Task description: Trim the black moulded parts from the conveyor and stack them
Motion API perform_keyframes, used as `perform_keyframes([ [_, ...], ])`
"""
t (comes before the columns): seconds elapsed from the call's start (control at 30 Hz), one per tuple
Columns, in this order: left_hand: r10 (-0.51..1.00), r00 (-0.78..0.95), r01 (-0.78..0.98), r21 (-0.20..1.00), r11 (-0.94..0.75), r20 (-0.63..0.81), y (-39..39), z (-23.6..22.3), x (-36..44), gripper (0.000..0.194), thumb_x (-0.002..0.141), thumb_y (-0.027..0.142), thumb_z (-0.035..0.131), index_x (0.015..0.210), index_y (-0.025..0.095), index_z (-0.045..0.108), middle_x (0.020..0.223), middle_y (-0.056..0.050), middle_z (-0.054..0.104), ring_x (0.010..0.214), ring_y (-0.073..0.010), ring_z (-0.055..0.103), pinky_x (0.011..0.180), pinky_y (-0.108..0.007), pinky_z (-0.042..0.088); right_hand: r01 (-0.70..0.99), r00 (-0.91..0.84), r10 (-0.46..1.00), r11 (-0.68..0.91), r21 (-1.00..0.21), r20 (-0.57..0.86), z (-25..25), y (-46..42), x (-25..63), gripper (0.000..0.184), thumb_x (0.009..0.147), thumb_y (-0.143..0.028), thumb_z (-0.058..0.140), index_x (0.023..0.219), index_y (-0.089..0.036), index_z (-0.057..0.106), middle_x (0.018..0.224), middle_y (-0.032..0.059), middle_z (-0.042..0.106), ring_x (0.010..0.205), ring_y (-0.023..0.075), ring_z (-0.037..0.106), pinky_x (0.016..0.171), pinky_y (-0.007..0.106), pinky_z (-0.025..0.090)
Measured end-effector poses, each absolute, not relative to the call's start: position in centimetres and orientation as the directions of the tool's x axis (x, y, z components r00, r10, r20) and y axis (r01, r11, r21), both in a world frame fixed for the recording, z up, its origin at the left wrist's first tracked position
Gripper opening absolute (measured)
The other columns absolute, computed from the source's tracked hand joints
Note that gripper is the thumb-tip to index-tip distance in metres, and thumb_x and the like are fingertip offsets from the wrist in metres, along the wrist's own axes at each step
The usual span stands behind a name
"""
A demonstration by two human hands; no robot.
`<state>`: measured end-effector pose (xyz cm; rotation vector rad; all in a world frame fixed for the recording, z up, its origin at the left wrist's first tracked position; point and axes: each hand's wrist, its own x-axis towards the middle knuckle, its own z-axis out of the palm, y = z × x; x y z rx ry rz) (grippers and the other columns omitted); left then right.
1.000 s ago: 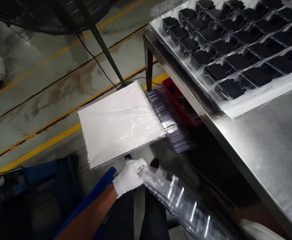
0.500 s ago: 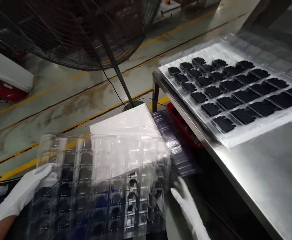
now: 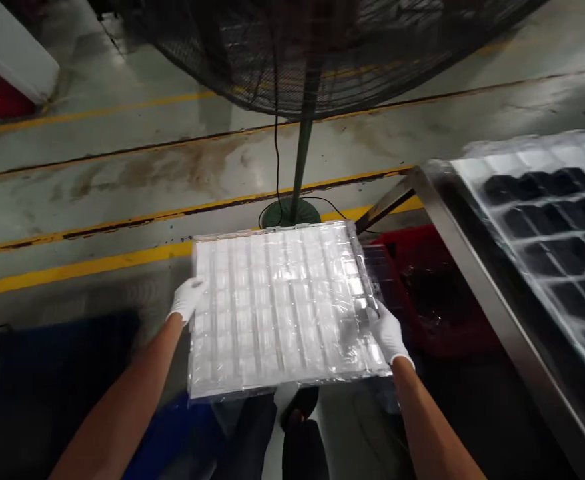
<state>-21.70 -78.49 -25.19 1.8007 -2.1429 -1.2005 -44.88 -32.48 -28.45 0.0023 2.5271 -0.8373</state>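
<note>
A clear plastic tray [image 3: 272, 300] with rows of moulded pockets lies flat over a white sheet stack wrapped in clear film [image 3: 205, 387]. My left hand [image 3: 188, 299], in a white glove, grips the tray's left edge with the fingers closed on it. At the opposite edge, my right hand [image 3: 387, 333], also gloved in white, holds the tray's right side; some of its fingers are hidden under the rim. The tray appears to rest on or just above the white stack; I cannot tell which.
A metal table [image 3: 472, 267] stands at the right, bearing a white-edged tray of black parts [image 3: 552, 220]. Beneath it is a red crate [image 3: 442, 333], with dark stacked trays [image 3: 379, 267] beside it. A large fan [image 3: 332, 67] rises ahead on a green stand [image 3: 299, 167].
The clear tray went from a tilted, one-handed hold at lower right to lying level over the white stack. My right hand has come onto its right edge. The view has swung left.
</note>
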Motion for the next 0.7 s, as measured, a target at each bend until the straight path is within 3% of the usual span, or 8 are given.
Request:
perform_keyframes([
  [0.1,-0.89,-0.276,-0.814,0.581,0.015,-0.364,-78.3,-28.0,-21.3,0.028,0.067,0.032,0.068,0.091,0.019,0.066,0.098,-0.01,0.07,0.11,-0.031,0.061,0.095,-0.039,0.047,0.145,-0.901,-0.082,0.868,-0.475,-0.425,-29.7,-32.9,-45.0,0.06,0.079,-0.043,0.045,0.124,-0.008,0.064,0.116,0.0235,0.066,0.113,0.0404,0.059,0.097,0.05,0.043],
  [0.2,-0.879,-0.287,-0.806,0.591,0.007,-0.381,-77.6,-29.0,-19.5,0.041,0.078,0.039,0.063,0.115,0.02,0.061,0.106,-0.008,0.07,0.102,-0.0245,0.064,0.09,-0.034,0.049,0.175,-0.877,-0.082,0.863,-0.475,-0.473,-31.2,-32.9,-44.3,0.067,0.077,-0.051,0.042,0.125,-0.009,0.062,0.119,0.021,0.066,0.111,0.0359,0.061,0.094,0.044,0.046],
  [0.37,-0.832,-0.313,-0.802,0.596,-0.027,-0.459,-75.9,-29.2,-16.5,0.03,0.085,0.038,0.062,0.104,0.015,0.065,0.099,-0.006,0.071,0.091,-0.0187,0.066,0.085,-0.032,0.052,0.191,-0.804,-0.123,0.873,-0.449,-0.581,-33.4,-32.3,-45.0,0.064,0.067,-0.059,0.044,0.107,-0.014,0.064,0.098,0.0157,0.071,0.091,0.0317,0.065,0.077,0.037,0.048],
  [0.5,-0.843,-0.26,-0.815,0.575,-0.07,-0.471,-74.7,-29.4,-15.1,0.033,0.092,0.04,0.059,0.115,0.016,0.061,0.115,-0.008,0.064,0.099,-0.0202,0.063,0.087,-0.04,0.054,0.105,-0.775,-0.145,0.93,-0.353,-0.614,-33.2,-32.6,-46.2,0.053,0.063,-0.057,0.043,0.094,-0.02,0.062,0.085,0.0124,0.07,0.082,0.0307,0.064,0.074,0.039,0.046],
  [0.7,-0.846,-0.22,-0.798,0.588,-0.13,-0.485,-73.9,-29.5,-13.8,0.035,0.093,0.037,0.059,0.122,0.018,0.059,0.123,-0.009,0.06,0.106,-0.0226,0.062,0.089,-0.042,0.055,0.107,-0.729,-0.198,0.913,-0.394,-0.656,-32.3,-33.4,-46.5,0.045,0.058,-0.056,0.046,0.084,-0.022,0.057,0.076,0.0096,0.068,0.074,0.0281,0.064,0.068,0.039,0.047],
])
